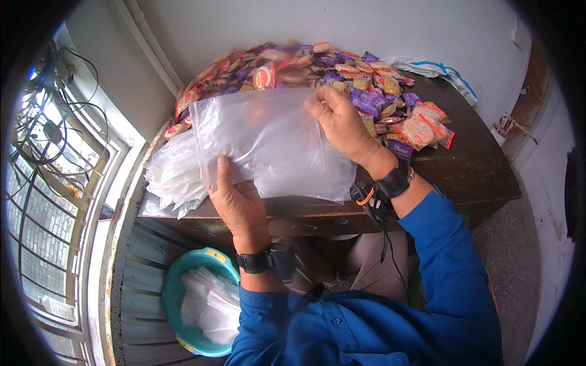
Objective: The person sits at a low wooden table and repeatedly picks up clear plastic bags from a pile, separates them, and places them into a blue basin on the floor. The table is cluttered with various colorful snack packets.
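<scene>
A clear plastic bag [261, 137] is spread flat between my two hands, above the front of a dark wooden table [462, 169]. My left hand [240, 206] grips its lower left edge, thumb on top. At its upper right edge, the fingers of my right hand [341, 121] pinch the film. Beyond the bag lies a large heap of small wrapped snacks [293, 64] in red, purple and yellow packaging. Some purple packets [371, 103] and red-edged packets [423, 126] lie right of my right hand. More clear bags [176, 169] are piled at the table's left end.
A teal basin [171, 315] with clear bags [215, 306] in it stands low on the left. Beside it is a barred window [50, 196] with tangled cables [50, 132]. A white sheet with blue edging [435, 71] lies at the table's back right, against the wall.
</scene>
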`<state>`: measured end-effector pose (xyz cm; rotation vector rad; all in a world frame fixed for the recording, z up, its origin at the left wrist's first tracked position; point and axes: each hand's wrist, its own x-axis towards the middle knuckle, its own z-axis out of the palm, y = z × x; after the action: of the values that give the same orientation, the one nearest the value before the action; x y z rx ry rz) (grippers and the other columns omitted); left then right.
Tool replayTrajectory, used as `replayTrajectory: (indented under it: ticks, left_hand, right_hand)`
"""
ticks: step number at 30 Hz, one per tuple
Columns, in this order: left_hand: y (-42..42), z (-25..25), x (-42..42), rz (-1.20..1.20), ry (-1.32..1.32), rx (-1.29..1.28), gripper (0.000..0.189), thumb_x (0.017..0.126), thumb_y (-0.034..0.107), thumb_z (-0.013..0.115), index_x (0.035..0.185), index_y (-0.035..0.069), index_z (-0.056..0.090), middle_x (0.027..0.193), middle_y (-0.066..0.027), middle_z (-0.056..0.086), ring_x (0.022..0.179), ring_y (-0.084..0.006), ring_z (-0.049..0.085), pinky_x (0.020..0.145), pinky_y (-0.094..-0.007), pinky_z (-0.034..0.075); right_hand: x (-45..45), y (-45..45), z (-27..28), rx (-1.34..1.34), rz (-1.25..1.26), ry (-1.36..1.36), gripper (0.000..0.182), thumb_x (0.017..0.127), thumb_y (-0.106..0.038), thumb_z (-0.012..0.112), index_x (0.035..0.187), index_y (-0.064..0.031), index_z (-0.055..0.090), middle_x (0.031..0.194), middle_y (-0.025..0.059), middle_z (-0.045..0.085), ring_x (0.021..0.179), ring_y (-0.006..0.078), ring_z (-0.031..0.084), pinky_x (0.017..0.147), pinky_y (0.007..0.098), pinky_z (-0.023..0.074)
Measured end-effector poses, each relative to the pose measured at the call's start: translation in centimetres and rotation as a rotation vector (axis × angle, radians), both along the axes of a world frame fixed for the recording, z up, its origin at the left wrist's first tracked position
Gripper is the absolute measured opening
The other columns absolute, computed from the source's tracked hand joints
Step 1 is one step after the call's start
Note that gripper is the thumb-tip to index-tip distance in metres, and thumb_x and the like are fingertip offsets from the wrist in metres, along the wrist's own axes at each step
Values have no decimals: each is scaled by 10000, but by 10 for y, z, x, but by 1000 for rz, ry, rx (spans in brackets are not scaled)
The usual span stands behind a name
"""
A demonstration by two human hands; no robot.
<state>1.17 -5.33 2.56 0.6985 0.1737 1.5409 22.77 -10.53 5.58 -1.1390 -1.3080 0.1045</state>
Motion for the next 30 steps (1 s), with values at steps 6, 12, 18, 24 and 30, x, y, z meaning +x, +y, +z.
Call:
replayTrajectory:
  ticks: [6, 12, 18, 24, 30]
  left_hand:
    - [-4, -3, -1, -35, 112, -62, 318, 955, 148, 625, 1241, 26, 556, 1121, -59, 643, 1011, -166, 634, 876, -330, 538]
    - [1, -7, -1, -15, 26, -166, 313, 994, 194, 572, 1242, 5, 559, 1155, -81, 641, 1077, -201, 616, 943, -383, 507]
    - [1, -3, -1, 27, -47, -242, 300, 1002, 181, 563, 1234, -8, 557, 1176, -98, 639, 1085, -215, 616, 935, -378, 513]
    - [6, -10, -2, 59, -75, -196, 281, 995, 159, 569, 1216, -15, 561, 1180, -113, 646, 1104, -234, 623, 978, -414, 508]
    - [5, -10, -4, 53, -82, -176, 251, 988, 167, 590, 1178, 4, 590, 1152, -104, 661, 1087, -233, 631, 988, -418, 496]
  right_hand:
    - [3, 1, -1, -38, -6, -6, 248, 967, -222, 614, 1016, 17, 571, 901, 97, 638, 823, 164, 601, 755, 316, 488]
    - [-10, -14, 15, -236, 574, 631, 434, 936, -142, 605, 1288, 54, 441, 928, 127, 642, 759, 206, 673, 667, 354, 568]
    - [-17, -26, 24, -476, 679, 433, 548, 938, -169, 564, 1411, 12, 357, 956, 120, 652, 726, 220, 699, 649, 372, 593]
    - [-15, -28, 27, -513, 778, 541, 547, 930, -164, 562, 1407, 15, 361, 961, 139, 667, 676, 242, 703, 619, 381, 592]
    - [-18, -28, 29, -528, 761, 482, 535, 930, -120, 551, 1410, 20, 359, 936, 129, 660, 677, 227, 698, 620, 382, 592]
